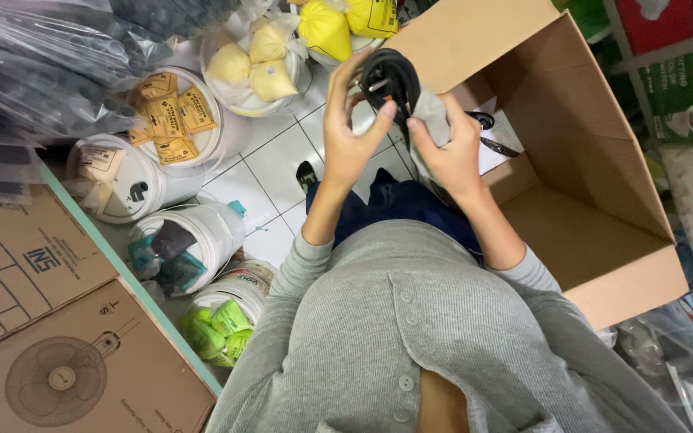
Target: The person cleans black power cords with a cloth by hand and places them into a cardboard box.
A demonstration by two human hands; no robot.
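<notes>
A person in a grey knit top stands over an open cardboard box (595, 200), holding a coiled black power cord (391, 78) up between both hands. The left hand (349, 132) closes on the near side of the coil, thumb pressed against its lower loop, while the right hand (447, 148) grips a pale grey cloth-like wrap (433, 112) that hangs just below and to the right of the cord. The coil is already wound tight and out of the box; as far as can be judged, the handling of cord and wrap is mid-way, with neither set down. The cord sits above both palms, at the fingertips, its plug end facing the left hand. To the left of the grip, white buckets (194, 232) of packaged goods crowd the tiled floor (282, 160); to the right, the box gapes open.
</notes>
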